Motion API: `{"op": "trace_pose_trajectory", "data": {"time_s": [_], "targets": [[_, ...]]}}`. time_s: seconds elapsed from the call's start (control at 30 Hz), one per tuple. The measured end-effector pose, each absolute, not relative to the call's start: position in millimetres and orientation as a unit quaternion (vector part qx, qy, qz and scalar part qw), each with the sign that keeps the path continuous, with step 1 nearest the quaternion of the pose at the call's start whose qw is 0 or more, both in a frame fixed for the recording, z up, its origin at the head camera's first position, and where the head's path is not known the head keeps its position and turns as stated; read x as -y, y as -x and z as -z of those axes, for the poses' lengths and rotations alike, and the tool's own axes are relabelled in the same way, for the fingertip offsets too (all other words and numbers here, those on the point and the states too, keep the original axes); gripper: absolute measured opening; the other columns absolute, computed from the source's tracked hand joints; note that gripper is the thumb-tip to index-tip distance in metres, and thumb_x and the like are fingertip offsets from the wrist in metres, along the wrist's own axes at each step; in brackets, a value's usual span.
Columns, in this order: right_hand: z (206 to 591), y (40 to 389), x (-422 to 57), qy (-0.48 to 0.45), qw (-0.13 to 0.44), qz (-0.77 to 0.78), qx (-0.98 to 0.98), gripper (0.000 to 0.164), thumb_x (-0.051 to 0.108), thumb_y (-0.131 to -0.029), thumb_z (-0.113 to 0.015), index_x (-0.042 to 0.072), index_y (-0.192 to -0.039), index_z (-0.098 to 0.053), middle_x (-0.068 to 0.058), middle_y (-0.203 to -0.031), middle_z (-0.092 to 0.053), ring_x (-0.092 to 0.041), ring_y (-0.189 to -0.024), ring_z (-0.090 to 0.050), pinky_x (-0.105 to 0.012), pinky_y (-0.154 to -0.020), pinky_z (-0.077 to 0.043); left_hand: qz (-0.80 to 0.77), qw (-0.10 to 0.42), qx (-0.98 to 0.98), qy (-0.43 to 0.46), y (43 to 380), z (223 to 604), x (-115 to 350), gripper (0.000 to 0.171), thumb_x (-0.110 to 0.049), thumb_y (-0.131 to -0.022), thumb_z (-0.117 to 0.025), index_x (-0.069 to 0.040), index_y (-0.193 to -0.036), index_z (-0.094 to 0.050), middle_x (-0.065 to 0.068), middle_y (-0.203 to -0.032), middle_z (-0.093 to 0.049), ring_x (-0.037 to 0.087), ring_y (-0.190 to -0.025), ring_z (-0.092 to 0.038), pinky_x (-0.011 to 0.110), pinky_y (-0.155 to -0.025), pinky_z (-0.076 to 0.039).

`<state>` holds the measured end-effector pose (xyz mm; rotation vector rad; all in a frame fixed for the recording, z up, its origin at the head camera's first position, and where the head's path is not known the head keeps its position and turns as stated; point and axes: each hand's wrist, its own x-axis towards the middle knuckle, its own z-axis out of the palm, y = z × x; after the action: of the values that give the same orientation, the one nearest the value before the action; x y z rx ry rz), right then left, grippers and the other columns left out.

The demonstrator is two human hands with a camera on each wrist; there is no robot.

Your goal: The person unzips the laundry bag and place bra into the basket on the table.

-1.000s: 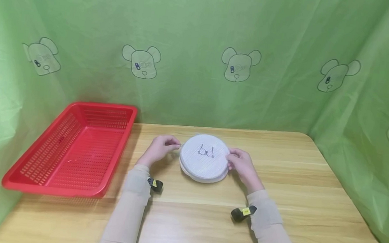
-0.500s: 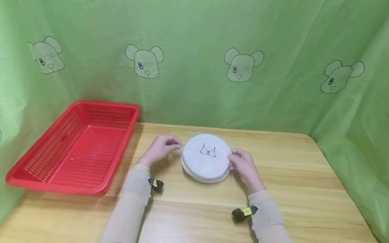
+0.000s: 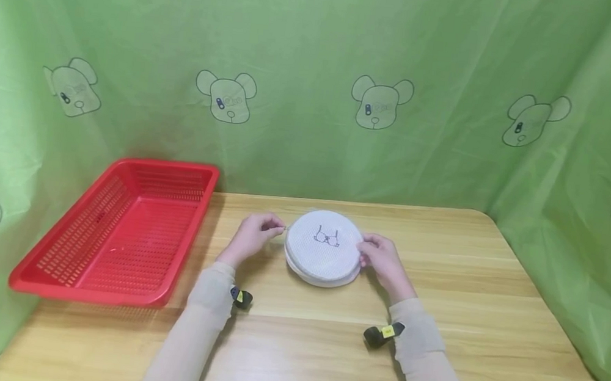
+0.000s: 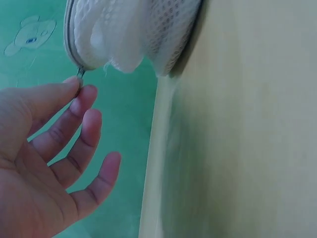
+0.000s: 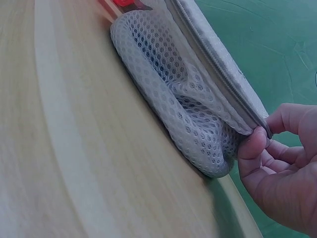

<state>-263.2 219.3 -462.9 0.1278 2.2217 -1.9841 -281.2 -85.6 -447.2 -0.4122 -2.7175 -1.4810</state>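
Observation:
A round white mesh laundry bag [image 3: 321,256] with a bra drawing on its top lies on the wooden table. A zipper [image 5: 218,64] runs round its upper edge, closed along the stretch seen in the right wrist view, and its mesh side sags in folds. My left hand [image 3: 251,234] pinches the zipper pull [image 4: 79,82] between thumb and forefinger at the bag's left; the other fingers are spread and loosely bent. On the opposite side my right hand [image 3: 383,260] pinches the bag's zippered rim between thumb and fingers.
A red plastic basket [image 3: 169,251] with slotted walls stands on the left of the wooden table [image 3: 290,348]. Green curtain [image 3: 287,152] printed with bear heads hangs behind and along both sides. Each wrist wears a small black camera [image 3: 374,337].
The head view has shifted slightly, moving the whole scene a little to the right. My left wrist and forearm have swung slightly left. Both hands keep their pinch on the bag and pull.

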Motion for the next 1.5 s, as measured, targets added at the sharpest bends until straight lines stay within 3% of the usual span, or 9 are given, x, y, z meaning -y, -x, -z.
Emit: {"op": "trace_pose_trajectory", "data": {"time_s": [0.7,1.1,1.5], "targets": [[468,265,-221,-0.039,0.07,0.658,-0.748,0.041,0.002,-0.093,-0.051,-0.014,-0.13,-0.045,0.003,-0.08,-0.055,-0.004,-0.062,-0.051,-0.017,-0.057,-0.048,0.465,0.031,0.875,0.131,262,451,87,0.01,-0.017,-0.091,-0.067,-0.012,-0.099,-0.071,0.005,-0.097,-0.074,0.021,-0.093,-0.066,0.039,-0.088,-0.054],[464,264,-222,-0.042,0.079,0.657,-0.748,0.045,0.003,-0.093,-0.052,-0.013,-0.134,-0.043,0.002,-0.083,-0.056,-0.004,-0.062,-0.051,-0.018,-0.057,-0.048,0.475,-0.006,0.866,0.159,262,452,94,0.011,-0.017,-0.09,-0.067,-0.012,-0.1,-0.071,0.004,-0.096,-0.072,0.016,-0.088,-0.063,0.028,-0.076,-0.052],[466,265,-224,-0.046,0.081,0.657,-0.748,0.045,0.003,-0.093,-0.053,-0.013,-0.134,-0.043,0.002,-0.081,-0.055,-0.005,-0.062,-0.051,-0.018,-0.057,-0.048,0.456,-0.052,0.857,0.234,261,444,101,0.012,-0.017,-0.09,-0.068,-0.009,-0.099,-0.071,0.004,-0.091,-0.071,0.012,-0.085,-0.061,0.03,-0.085,-0.05]]}}
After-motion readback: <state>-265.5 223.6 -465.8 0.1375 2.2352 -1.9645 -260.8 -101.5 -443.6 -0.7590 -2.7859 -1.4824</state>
